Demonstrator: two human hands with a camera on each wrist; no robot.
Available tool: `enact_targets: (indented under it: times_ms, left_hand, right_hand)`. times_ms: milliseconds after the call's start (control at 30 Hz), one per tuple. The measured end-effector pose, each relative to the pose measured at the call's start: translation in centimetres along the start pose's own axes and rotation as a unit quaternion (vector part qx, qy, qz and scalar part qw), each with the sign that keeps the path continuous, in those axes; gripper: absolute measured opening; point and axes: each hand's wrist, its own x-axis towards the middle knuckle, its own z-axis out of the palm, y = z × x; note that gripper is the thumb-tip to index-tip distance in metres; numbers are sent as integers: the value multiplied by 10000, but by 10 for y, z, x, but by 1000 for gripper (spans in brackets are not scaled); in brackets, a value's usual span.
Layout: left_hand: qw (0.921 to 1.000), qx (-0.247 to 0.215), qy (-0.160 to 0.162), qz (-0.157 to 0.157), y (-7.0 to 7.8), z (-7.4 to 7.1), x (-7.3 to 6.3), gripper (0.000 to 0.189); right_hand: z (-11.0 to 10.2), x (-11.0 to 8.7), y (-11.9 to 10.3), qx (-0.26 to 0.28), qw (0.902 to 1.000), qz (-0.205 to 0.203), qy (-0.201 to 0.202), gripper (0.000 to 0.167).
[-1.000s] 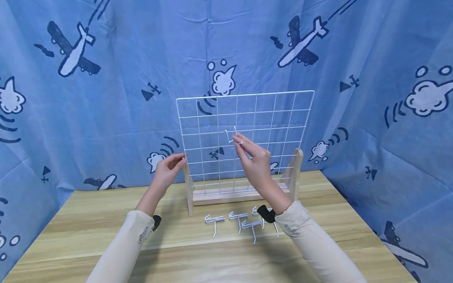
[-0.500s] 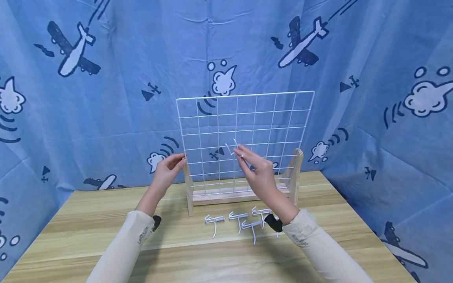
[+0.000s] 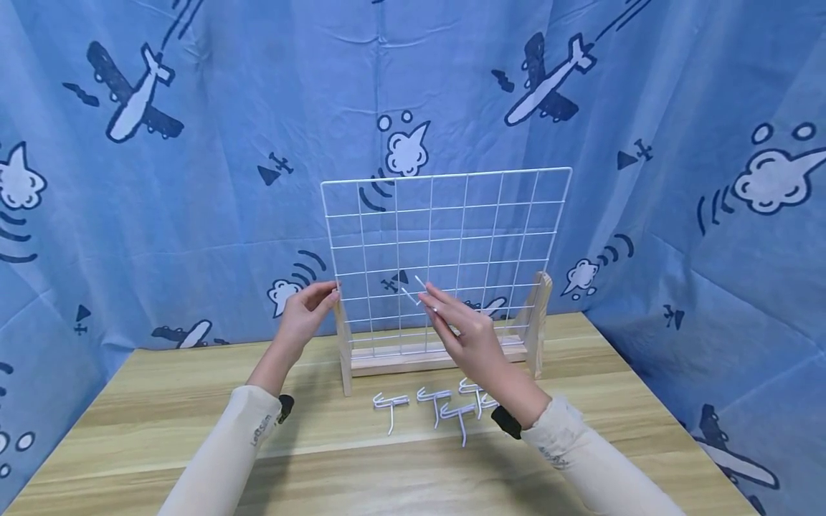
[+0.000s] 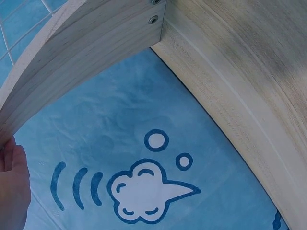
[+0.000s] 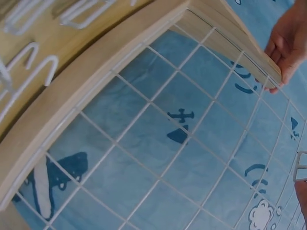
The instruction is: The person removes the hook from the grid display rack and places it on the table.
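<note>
A white wire grid panel [image 3: 447, 175] stands upright in a wooden stand [image 3: 387, 368]. My left hand [image 3: 302, 313] grips the top of the stand's left upright, thumb in front and fingers behind; the right wrist view shows this hand [image 5: 289, 45] at the wood's end. In front of the grid's lower middle, my right hand [image 3: 470, 331] pinches a white wire hook [image 3: 410, 295] between thumb and fingertips. Its two prongs point up and left toward the grid, and the fingers hide the rest. In the right wrist view, part of this hook [image 5: 297, 167] shows at the right edge.
Several similar white hooks [image 3: 391, 401] lie on the wooden table [image 3: 361, 473] in front of the stand, one partly behind the right forearm. A blue curtain [image 3: 226, 143] printed with planes and clouds hangs behind and at both sides.
My right hand has moved down along the front of the grid with the hook, whose prongs now lean further left. The left hand has stayed on the upright.
</note>
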Motion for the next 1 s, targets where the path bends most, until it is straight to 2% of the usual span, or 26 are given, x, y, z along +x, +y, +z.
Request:
enact_targets:
  times_ms: [267, 467, 633, 800, 1000]
  left_hand:
    - [10000, -36, -15, 61, -1, 1, 0, 41]
    - [10000, -41, 10, 75, -2, 1, 1, 41]
    - [10000, -6, 35, 40, 0, 1, 0, 40]
    - [10000, -26, 38, 56, -1, 0, 1, 40]
    - [9999, -47, 40, 125, -2, 0, 1, 39]
  right_hand:
    - [3, -11, 0, -83, 9985, -438, -305, 28]
    - [5, -18, 1, -298, 9960, -640, -548, 32]
    - [5, -24, 1, -373, 9928, -780, -823, 26]
    - [3, -30, -2, -574, 9872, -854, -1215, 32]
    - [2, -39, -3, -589, 9817, -1106, -1436, 37]
